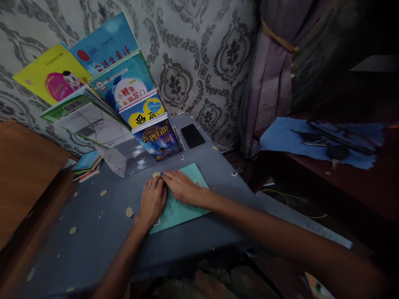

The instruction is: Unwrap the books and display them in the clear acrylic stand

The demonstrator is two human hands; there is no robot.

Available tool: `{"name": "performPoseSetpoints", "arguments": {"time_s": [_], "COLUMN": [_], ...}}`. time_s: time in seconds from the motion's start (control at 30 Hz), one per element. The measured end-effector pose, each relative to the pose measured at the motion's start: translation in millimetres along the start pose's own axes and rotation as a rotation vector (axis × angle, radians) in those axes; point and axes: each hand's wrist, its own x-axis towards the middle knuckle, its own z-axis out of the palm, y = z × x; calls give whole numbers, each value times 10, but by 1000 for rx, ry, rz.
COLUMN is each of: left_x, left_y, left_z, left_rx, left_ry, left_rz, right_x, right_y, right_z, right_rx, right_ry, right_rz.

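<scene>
A thin teal booklet (190, 207) lies flat on the grey tabletop (102, 232) in front of me. My left hand (152, 200) rests on its left edge, fingers together and pointing away toward the top left corner. My right hand (182, 187) lies flat across the booklet's upper part, fingers stretched toward the same corner. The fingertips of both hands meet there. I cannot make out anything held between them.
A clear rack of colourful children's books (124, 104) leans against the patterned wall behind the booklet. A black phone (192, 135) lies to its right. A small stack of books (87, 164) sits at the left. A dark side table with blue cloth (311, 145) stands at right.
</scene>
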Motion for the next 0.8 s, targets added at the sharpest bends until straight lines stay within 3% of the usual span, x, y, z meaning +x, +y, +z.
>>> {"name": "performPoseSetpoints", "arguments": {"time_s": [0.17,0.37,0.57,0.8], "left_x": [-31,-115,-180,-273], "left_y": [-179,-261,-335,-243], "left_z": [240,245,289,317], "left_rx": [-230,-339,-307,-187], "left_ry": [76,104,87,169], "left_rz": [19,54,123,121], "right_x": [-97,-94,-173,-277], "right_y": [110,94,116,117], "right_z": [205,122,37,48], "right_rx": [-7,0,-23,-90], "right_ry": [-34,-106,-80,19], "right_rz": [-43,-28,-7,-22]}}
